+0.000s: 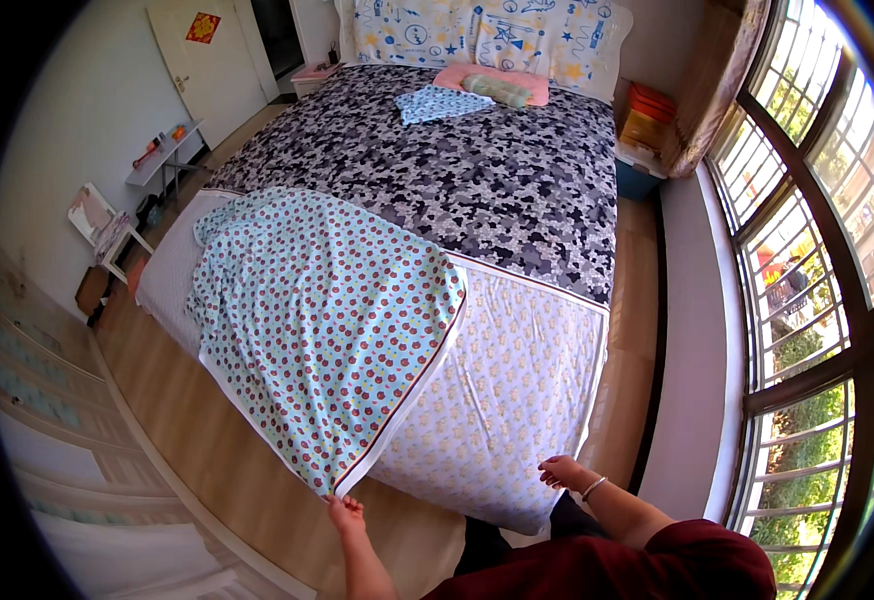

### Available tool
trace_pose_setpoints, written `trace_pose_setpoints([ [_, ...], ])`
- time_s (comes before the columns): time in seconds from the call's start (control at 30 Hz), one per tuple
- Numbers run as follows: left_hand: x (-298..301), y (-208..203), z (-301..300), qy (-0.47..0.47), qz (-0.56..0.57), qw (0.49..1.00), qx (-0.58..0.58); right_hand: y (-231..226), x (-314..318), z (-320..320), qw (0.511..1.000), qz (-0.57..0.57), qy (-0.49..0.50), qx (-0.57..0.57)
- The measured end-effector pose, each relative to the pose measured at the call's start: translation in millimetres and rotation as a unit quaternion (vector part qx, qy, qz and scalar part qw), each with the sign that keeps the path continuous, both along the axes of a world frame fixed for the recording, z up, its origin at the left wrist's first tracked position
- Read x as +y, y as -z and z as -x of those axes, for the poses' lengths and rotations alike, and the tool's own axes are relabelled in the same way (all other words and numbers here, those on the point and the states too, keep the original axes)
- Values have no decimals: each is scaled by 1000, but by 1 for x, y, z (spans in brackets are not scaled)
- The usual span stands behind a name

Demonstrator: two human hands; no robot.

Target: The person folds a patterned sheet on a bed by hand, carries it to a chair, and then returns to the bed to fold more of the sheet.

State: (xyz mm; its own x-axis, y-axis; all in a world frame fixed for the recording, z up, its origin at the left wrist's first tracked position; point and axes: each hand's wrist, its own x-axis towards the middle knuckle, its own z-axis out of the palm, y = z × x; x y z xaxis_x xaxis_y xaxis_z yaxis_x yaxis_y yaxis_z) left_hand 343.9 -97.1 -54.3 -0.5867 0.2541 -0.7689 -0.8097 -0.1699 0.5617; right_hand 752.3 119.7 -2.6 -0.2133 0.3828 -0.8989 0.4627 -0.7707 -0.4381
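A light blue quilt cover (332, 300) with small red prints lies rumpled over the near left part of the bed. My left hand (347, 512) is closed on its near corner, drawing it to a point past the foot of the bed. White edging with a dark stripe runs along its right side. Beneath it, a pale lilac sheet (507, 380) with yellowish prints covers the near end of the bed. Over the sheet's near right part is my right hand (562, 472), a bracelet on its wrist. Its fingers are half bent and apart, with nothing visible in them.
A dark camouflage-patterned cover (517, 180) spreads over the far bed, bearing a folded blue cloth (439, 103) and a pink pillow (532, 88). Barred windows (797, 280) line the right. A white chair (107, 225) and small shelf (165, 155) stand left. Storage boxes (645, 125) are back right.
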Motion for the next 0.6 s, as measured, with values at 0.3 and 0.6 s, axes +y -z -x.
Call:
trace_pose_setpoints([
  [0.3,83,-26,-74,-64,-97,993,-17,35,72,-54,991,9,-115,-68],
  [0.6,125,-56,-106,-120,-80,988,59,29,183,-111,978,-61,-186,-72],
])
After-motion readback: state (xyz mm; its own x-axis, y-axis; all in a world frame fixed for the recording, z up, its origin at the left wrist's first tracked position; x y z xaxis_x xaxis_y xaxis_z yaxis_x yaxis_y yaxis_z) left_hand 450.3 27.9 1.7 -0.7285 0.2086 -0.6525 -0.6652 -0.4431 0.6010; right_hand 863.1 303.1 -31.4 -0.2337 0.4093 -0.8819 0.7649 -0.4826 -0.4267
